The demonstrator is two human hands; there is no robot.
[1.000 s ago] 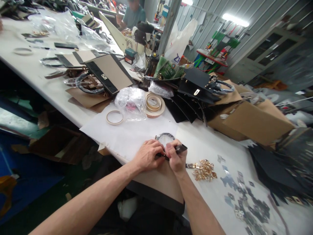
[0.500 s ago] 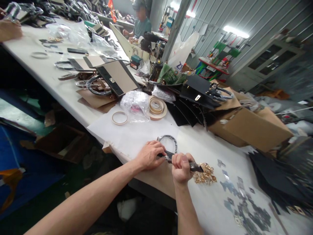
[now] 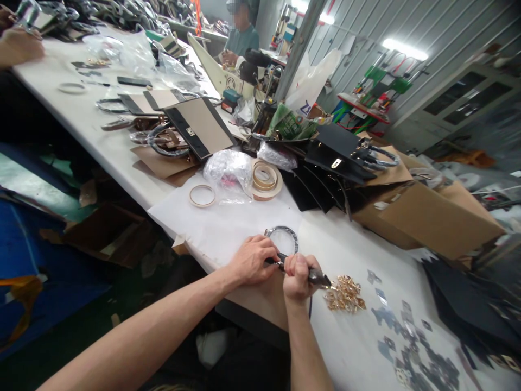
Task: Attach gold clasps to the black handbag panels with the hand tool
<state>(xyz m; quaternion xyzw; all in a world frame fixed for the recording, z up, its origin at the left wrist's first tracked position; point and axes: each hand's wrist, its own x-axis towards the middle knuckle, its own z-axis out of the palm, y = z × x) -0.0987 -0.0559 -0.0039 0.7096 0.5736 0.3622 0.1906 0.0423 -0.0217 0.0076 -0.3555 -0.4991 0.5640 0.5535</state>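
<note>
Near the table's front edge, my left hand (image 3: 256,259) is closed over a small black piece of a bag, its fingers bent and hiding most of it. A looped bag handle (image 3: 293,233) wrapped in film stands just beyond this piece. My right hand (image 3: 298,276) makes a fist round a dark-handled hand tool (image 3: 319,278), whose working end points toward my left fingers. The exact kind of tool is hidden by my grip. Beside my right hand lies a heap of gold metal fittings (image 3: 345,293).
Flat metal plates (image 3: 423,347) lie scattered at right, near stacked black panels (image 3: 468,304). Tape rolls (image 3: 266,179), a plastic bag (image 3: 228,171), handbags (image 3: 337,155) and a cardboard box (image 3: 427,217) stand behind. A co-worker (image 3: 242,38) sits farther back; another person's hand (image 3: 22,46) shows at upper left.
My right fist and the tool have shifted slightly left, closer to my left hand. The tool has tilted a little. The whole view has moved slightly.
</note>
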